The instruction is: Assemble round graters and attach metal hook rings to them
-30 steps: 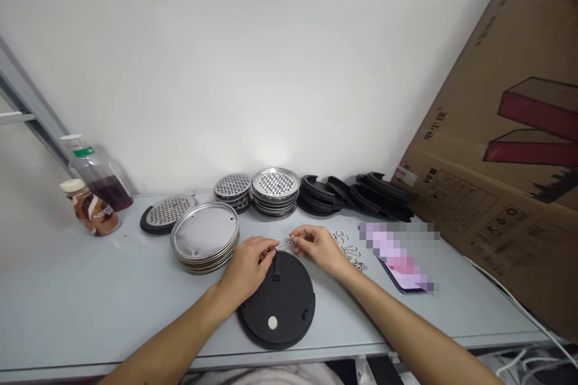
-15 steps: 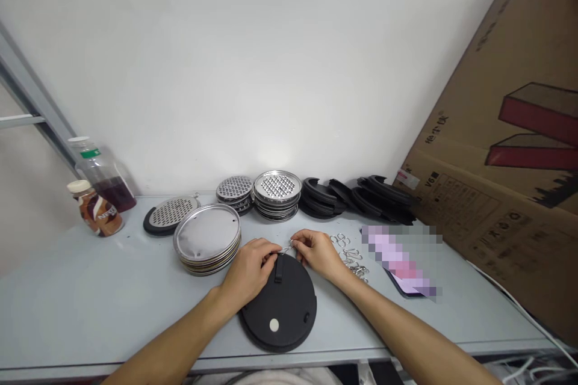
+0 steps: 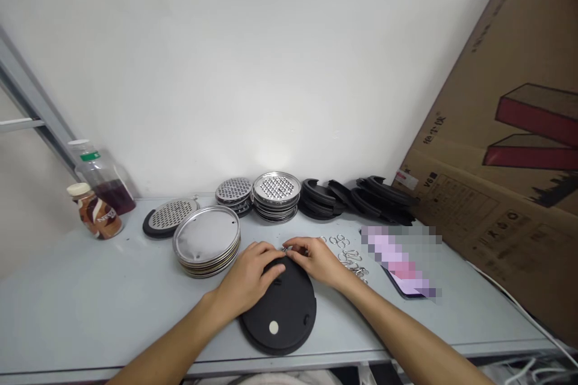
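A black round disc (image 3: 289,307) with a white dot and small slots lies flat near the table's front edge. My left hand (image 3: 253,271) grips its upper left part, fingers curled at the far rim and thumb bent across its face. Thumb and fingers of my right hand (image 3: 313,257) are closed on a small metal wire clip (image 3: 285,248) at the far rim; most of it is hidden by the fingertips. Several loose wire clips and rings (image 3: 350,257) lie right of my right hand. A stack of round metal plates (image 3: 208,234) stands beside my left hand.
Along the wall are a perforated disc with black edging (image 3: 174,215), round grater plates (image 3: 276,187) and black curved pieces (image 3: 318,195). Two bottles (image 3: 97,210) stand left. A phone (image 3: 404,271) lies right, before a large cardboard box (image 3: 478,192).
My left thumb has moved down and away from the fingers onto the disc's face. My right hand has shifted slightly left and nearer, against the rim. The black strap at the top is now covered.
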A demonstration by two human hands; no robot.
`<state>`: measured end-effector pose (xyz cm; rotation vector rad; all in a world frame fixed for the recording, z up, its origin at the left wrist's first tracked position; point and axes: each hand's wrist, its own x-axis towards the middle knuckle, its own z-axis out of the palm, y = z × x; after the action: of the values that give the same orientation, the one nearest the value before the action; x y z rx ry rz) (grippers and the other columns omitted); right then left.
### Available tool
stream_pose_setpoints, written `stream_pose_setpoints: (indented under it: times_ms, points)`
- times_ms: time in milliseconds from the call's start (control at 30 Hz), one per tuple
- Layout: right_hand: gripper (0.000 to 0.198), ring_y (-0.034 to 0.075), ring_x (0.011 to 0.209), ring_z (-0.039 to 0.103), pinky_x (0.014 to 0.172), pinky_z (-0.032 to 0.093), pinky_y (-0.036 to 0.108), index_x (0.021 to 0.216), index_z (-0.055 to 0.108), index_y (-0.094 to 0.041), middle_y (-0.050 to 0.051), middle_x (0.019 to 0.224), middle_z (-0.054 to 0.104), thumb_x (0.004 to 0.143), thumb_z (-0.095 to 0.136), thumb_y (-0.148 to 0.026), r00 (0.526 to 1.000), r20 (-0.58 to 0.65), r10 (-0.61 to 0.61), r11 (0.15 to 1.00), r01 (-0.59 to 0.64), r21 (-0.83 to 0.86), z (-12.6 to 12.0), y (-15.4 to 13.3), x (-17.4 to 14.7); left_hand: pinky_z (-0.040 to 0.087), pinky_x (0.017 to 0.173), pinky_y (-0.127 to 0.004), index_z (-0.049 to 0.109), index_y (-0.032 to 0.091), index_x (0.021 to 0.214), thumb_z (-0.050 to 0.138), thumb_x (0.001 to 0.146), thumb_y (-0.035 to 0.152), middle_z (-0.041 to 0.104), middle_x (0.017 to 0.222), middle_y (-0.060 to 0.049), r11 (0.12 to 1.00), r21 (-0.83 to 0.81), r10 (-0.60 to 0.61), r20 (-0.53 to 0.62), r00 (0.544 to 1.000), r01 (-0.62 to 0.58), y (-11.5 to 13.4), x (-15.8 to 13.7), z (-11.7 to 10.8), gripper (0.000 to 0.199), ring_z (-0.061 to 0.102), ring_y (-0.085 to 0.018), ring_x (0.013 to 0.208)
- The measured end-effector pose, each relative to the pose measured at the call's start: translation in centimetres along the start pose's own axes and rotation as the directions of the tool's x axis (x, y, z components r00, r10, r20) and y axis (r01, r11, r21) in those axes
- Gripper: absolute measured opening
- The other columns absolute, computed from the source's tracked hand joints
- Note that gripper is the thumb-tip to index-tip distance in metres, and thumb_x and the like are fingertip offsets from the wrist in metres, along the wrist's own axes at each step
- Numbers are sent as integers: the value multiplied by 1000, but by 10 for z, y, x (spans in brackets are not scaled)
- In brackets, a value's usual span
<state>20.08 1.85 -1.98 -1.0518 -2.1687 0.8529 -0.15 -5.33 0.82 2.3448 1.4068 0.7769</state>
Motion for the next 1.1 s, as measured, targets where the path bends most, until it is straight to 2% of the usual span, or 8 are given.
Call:
stream_pose_setpoints:
  times_ms: [133, 267, 400, 600, 733, 867, 1000, 1100]
  points:
    - [33, 22, 91, 70, 87, 51, 34, 113, 74, -19, 7, 100, 76, 89, 51, -16, 999, 7, -49, 999, 49, 2, 0, 1, 0, 36, 110, -58, 49, 27, 144, 71, 84, 50, 50, 146, -14, 993, 97, 42, 184, 982, -61, 19, -19, -6, 68, 44, -36, 135]
    - [43, 21, 86, 69, 85, 52, 34, 113, 74, -19, 8, 96, 75, 86, 43, -6, 998, 17, -52, 996, 53, -75, 0, 4, 1, 11, 106, -81, 35, 26, 153, 74, 67, 70, 24, 160, -22, 980, 167, 25, 425, 905, -106, 28, -38, 3, 104, 15, -51, 146]
    - [38, 22, 90, 68, 85, 51, 35, 112, 74, -19, 8, 98, 74, 88, 47, -8, 997, 12, -70, 993, 71, -94, 1, 5, 0, 6, 106, -82, 30, 29, 155, 74, 70, 67, 22, 161, -19, 976, 187, 25, 406, 913, -110, 26, -46, 13, 103, 13, -50, 146]
    - [18, 16, 72, 64, 69, 50, 27, 90, 77, -20, 4, 86, 71, 79, 64, -14, 999, 50, -13, 1000, 13, 12, -1, 6, 0, 23, 102, -82, 36, 30, 152, 78, 77, 47, 36, 156, -17, 942, 227, 146, 380, 914, -245, 28, -58, 26, 88, 31, -52, 140]
    - [15, 15, 72, 64, 69, 50, 26, 84, 77, -20, 3, 88, 71, 76, 66, -15, 995, 94, -16, 995, 7, 100, -4, 8, 0, 35, 99, -79, 50, 28, 143, 62, 91, 25, 58, 140, -13, 886, 279, 305, 250, 919, -370, 34, -67, 26, 53, 48, -48, 131]
    - [17, 14, 60, 60, 59, 46, 25, 86, 76, -17, 2, 73, 71, 75, 62, -15, 984, 161, 81, 964, -119, 240, -10, 7, 0, 43, 109, -59, 53, 26, 141, 59, 87, 17, 67, 131, -9, 913, 180, 360, 70, 930, -367, 45, -66, 1, 55, 61, -34, 122]
    - [16, 13, 59, 59, 55, 44, 23, 86, 75, -15, 2, 71, 71, 74, 67, -23, 943, 309, 120, 853, -258, 454, -17, -1, -2, 60, 89, -34, 66, 29, 123, 62, 88, 22, 76, 111, -4, 997, -57, 39, -204, 978, -52, 54, -57, -35, 36, 73, -24, 96]
    - [21, 14, 63, 60, 56, 45, 23, 87, 75, -15, 2, 74, 71, 72, 75, -31, 915, 402, 24, 795, -261, 547, -22, -10, -5, 63, 74, -30, 69, 25, 114, 67, 87, 38, 77, 100, -2, 926, -336, -302, -376, 876, 175, 50, -52, -66, 31, 74, -23, 87]
